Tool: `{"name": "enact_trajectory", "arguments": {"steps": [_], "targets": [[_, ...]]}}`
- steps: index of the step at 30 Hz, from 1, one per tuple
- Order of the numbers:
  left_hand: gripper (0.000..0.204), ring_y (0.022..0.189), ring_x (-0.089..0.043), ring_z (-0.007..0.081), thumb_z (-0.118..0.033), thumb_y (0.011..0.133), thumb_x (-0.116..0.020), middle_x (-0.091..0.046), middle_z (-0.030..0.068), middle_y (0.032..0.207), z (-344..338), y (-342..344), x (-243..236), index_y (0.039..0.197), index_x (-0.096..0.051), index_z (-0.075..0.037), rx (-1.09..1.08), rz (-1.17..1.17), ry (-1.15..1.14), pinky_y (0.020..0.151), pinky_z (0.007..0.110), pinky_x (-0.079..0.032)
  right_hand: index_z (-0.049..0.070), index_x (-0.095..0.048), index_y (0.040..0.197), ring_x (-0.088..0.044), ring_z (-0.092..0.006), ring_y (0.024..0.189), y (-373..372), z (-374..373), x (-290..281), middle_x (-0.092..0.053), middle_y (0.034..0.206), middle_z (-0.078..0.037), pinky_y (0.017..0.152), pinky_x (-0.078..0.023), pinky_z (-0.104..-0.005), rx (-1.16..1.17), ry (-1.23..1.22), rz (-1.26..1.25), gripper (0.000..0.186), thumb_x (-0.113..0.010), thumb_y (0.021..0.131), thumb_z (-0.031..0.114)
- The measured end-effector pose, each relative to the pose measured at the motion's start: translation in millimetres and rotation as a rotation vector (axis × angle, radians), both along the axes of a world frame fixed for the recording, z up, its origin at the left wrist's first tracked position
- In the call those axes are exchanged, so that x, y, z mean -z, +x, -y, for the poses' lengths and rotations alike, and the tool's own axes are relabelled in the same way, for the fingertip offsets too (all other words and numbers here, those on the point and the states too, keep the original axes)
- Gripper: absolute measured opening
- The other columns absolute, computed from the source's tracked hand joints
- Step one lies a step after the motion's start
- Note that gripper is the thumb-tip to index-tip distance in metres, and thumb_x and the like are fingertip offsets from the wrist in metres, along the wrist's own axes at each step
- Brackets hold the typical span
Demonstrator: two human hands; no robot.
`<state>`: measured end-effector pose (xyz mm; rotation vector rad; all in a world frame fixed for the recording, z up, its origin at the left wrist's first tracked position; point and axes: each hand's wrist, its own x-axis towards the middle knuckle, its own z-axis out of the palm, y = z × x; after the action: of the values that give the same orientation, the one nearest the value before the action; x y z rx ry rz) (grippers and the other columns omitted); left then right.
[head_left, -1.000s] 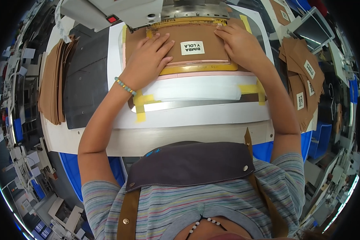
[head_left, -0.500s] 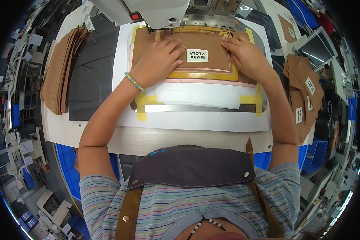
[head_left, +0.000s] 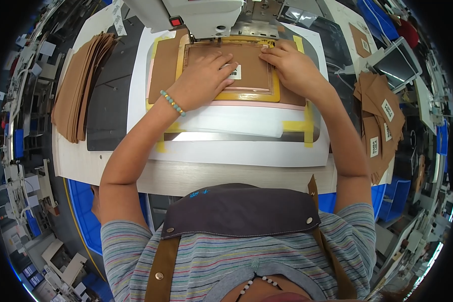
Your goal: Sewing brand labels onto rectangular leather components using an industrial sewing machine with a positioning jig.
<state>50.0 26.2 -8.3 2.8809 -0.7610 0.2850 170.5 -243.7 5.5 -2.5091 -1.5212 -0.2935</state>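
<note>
A brown panel (head_left: 254, 56) lies inside a yellow-edged frame (head_left: 275, 93) under the machine head. My left hand (head_left: 201, 80) rests flat on the panel, fingers spread, and covers part of its white label (head_left: 235, 72). My right hand (head_left: 296, 68) lies over the frame's far right corner, its fingers stretched out and touching the edge there. Beneath the frame is a larger brown sheet (head_left: 163, 63) with a pink edge, on a white board (head_left: 226, 156) with yellow tape strips.
The sewing machine head (head_left: 201, 17) stands just beyond my hands. A stack of brown pieces (head_left: 75, 90) is at the left, and labelled brown pieces (head_left: 377, 126) pile up at the right beside a small screen (head_left: 395, 63). Blue bins (head_left: 85, 214) sit below the table edge.
The white board, the frame and the brown panel have slid left beneath the machine. My right hand has moved left with them; the label has slipped partly under my left hand.
</note>
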Motion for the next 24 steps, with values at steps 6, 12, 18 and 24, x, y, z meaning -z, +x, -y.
{"name": "enact_trajectory", "arguments": {"steps": [6, 12, 18, 24], "targets": [[0.043, 0.141, -0.051, 0.0357, -0.025, 0.107, -0.058, -0.057, 0.0156, 0.15, 1.3, 0.3, -6.4, 0.145, -0.059, -0.004, 0.002, -0.051, -0.024, 0.116, 0.046, -0.043, 0.007, -0.074, 0.125, -0.062, -0.025, 0.122, -8.6, -21.3, -6.5, -0.073, 0.131, -0.003, 0.102, -0.056, -0.0377, 0.005, -0.013, -0.011, 0.037, -0.063, 0.09, 0.001], [0.043, 0.14, -0.052, 0.0359, -0.025, 0.107, -0.058, -0.058, 0.0172, 0.148, -1.7, 1.1, -3.4, 0.144, -0.059, -0.002, -0.001, -0.062, -0.034, 0.116, 0.046, -0.043, 0.008, -0.073, 0.127, -0.061, -0.0248, 0.124, -10.3, -39.3, -2.2, -0.072, 0.131, -0.002, 0.1, -0.057, -0.0375, -0.004, -0.029, 0.012, 0.04, -0.062, 0.089, 0.001], [0.042, 0.138, -0.053, 0.0358, -0.022, 0.106, -0.058, -0.058, 0.0174, 0.148, -7.2, -1.1, -3.1, 0.142, -0.06, -0.001, -0.018, -0.033, -0.048, 0.116, 0.044, -0.044, 0.007, -0.072, 0.129, -0.06, -0.0259, 0.125, -13.9, -53.9, -1.4, -0.072, 0.132, -0.002, 0.101, -0.057, -0.038, -0.041, -0.03, 0.029, 0.041, -0.062, 0.089, 0.001], [0.039, 0.135, -0.055, 0.0349, -0.018, 0.105, -0.059, -0.059, 0.0159, 0.148, -18.0, 1.9, 3.4, 0.14, -0.062, -0.001, -0.018, 0.047, -0.036, 0.115, 0.043, -0.045, 0.007, -0.073, 0.128, -0.062, -0.0265, 0.123, -18.6, -69.9, -0.6, -0.072, 0.13, -0.004, 0.1, -0.057, -0.0379, -0.069, -0.011, 0.033, 0.041, -0.062, 0.089, 0.003]]}}
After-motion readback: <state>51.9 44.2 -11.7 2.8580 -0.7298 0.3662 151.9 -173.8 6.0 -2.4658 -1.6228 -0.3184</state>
